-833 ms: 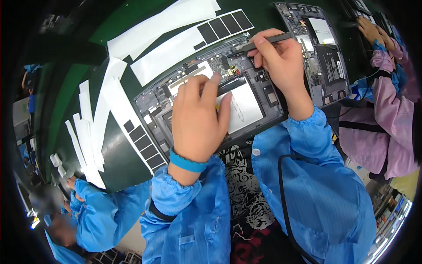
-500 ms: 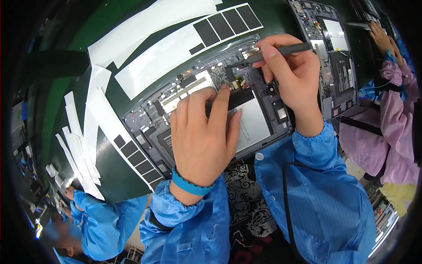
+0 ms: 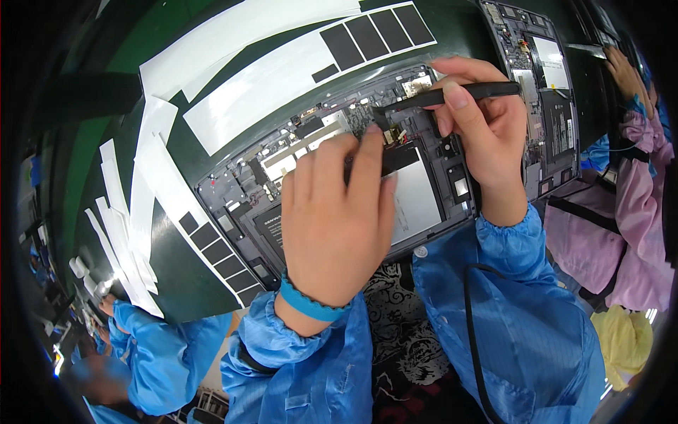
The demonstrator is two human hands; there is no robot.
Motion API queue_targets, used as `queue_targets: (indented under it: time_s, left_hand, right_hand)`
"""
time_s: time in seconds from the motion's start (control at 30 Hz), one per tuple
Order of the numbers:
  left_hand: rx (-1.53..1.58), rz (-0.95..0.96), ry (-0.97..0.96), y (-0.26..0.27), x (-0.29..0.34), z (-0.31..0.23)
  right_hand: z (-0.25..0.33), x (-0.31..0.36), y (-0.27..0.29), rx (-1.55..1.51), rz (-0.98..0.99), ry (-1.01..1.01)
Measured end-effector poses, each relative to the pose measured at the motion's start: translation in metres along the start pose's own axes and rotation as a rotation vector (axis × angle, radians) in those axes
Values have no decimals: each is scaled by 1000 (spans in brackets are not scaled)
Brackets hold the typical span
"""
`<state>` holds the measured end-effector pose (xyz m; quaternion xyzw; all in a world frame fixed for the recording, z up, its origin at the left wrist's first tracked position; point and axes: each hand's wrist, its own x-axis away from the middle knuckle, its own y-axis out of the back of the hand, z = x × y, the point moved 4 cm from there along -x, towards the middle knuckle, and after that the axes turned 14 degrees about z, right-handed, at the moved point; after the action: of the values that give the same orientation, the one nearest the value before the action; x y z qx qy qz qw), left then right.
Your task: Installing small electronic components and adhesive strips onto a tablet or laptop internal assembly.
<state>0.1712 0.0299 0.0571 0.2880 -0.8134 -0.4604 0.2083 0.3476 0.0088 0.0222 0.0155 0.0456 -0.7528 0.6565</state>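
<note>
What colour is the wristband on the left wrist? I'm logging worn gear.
Blue wristband, clearest in the head view.

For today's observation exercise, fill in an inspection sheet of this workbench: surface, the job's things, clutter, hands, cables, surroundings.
Surface: dark green bench top.
Job's things: opened flat device with its internals exposed; black pen-like tool with its tip over the parts.
Clutter: white backing strips with black squares; second opened device.
Hands: left hand lies flat on the device; right hand grips the tool.
Cables: black cord over the right sleeve.
Surroundings: co-workers in blue and pink.
</note>
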Motion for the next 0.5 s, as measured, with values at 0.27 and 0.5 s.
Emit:
queue_targets:
  time_s: [0.27,0.5]
  left_hand:
    - [209,-83,55,16,-22,21]
    - [232,-46,-54,13,-41,25]
  right_hand:
    - [-7,3,3,-47,79,88]
    - [-6,3,1,-84,103,103]
